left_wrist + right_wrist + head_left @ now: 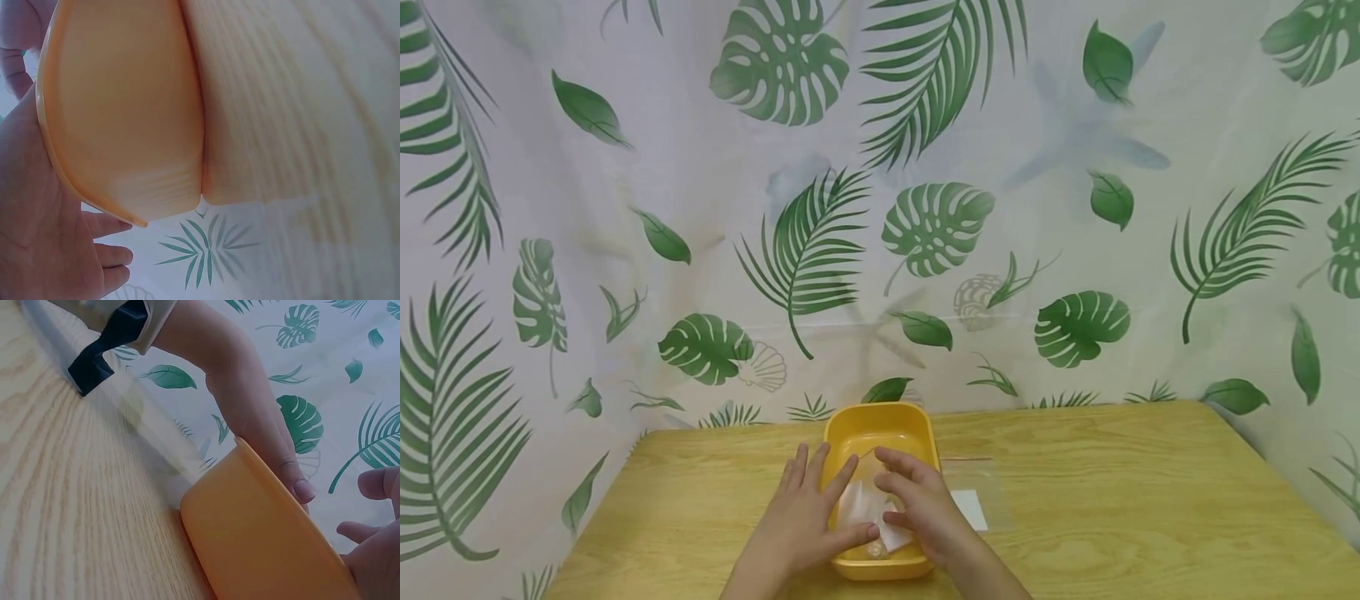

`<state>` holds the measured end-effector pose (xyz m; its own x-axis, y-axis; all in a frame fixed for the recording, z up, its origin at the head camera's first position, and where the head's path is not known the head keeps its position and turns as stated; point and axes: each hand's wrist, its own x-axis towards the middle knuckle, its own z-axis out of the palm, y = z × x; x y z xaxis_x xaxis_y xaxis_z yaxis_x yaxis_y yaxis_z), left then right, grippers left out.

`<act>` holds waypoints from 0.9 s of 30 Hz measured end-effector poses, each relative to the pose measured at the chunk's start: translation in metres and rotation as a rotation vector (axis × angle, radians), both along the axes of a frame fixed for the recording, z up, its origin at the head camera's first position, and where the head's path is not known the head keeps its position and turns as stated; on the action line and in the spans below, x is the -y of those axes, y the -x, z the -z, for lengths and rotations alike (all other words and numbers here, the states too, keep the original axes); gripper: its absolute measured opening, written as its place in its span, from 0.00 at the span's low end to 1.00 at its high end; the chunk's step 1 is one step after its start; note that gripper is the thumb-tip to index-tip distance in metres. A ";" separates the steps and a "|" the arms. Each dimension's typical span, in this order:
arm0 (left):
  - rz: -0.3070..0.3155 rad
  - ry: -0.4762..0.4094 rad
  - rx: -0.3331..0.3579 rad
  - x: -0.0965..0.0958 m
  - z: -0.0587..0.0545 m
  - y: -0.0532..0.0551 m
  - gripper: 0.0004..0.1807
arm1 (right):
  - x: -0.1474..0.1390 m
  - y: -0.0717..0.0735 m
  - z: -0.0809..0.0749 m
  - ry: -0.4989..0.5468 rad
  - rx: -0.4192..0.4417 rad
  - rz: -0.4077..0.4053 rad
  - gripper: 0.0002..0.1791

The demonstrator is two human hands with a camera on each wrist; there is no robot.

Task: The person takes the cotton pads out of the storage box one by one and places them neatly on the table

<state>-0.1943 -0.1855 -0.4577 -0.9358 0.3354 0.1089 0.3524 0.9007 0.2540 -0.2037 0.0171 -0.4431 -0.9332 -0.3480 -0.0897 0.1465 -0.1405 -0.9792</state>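
Observation:
Both hands hover over a yellow plastic tray (pixel 883 569) on the table. My left hand (pixel 801 521) spreads its straight fingers over the tray's left rim, thumb reaching inward. In the left wrist view that hand (pixel 53 219) lies along the tray's outer side. My right hand (pixel 925 504) is over the right rim, fingers loosely bent toward the left hand; in the right wrist view its fingers (pixel 357 531) stand apart with nothing between them. Inside the tray lie white card-like pieces (pixel 895 537), partly hidden by the hands, and a small clear round item (pixel 876 549).
To the tray's right, a clear zip bag (pixel 996 492) with a white card (pixel 970 509) in it lies flat on the wood-grain table (pixel 1120 500). A leaf-patterned curtain (pixel 1022 333) hangs behind the table and along its sides.

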 end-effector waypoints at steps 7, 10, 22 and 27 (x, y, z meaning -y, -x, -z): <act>0.005 -0.001 0.004 -0.001 -0.004 -0.001 0.51 | 0.002 0.000 0.002 -0.003 -0.042 -0.019 0.38; 0.004 -0.008 0.009 -0.001 -0.005 -0.002 0.51 | 0.004 0.000 0.003 -0.019 -0.068 -0.024 0.36; -0.009 -0.003 0.009 -0.002 -0.004 -0.001 0.55 | -0.004 -0.001 -0.011 -0.030 -0.059 0.031 0.37; -0.034 0.009 0.032 -0.001 -0.003 0.000 0.61 | -0.007 0.000 -0.015 -0.020 -0.058 0.057 0.35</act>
<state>-0.1942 -0.1841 -0.4552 -0.9497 0.3038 0.0757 0.3129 0.9145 0.2563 -0.2033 0.0239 -0.4285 -0.9553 -0.2928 -0.0415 0.0821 -0.1278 -0.9884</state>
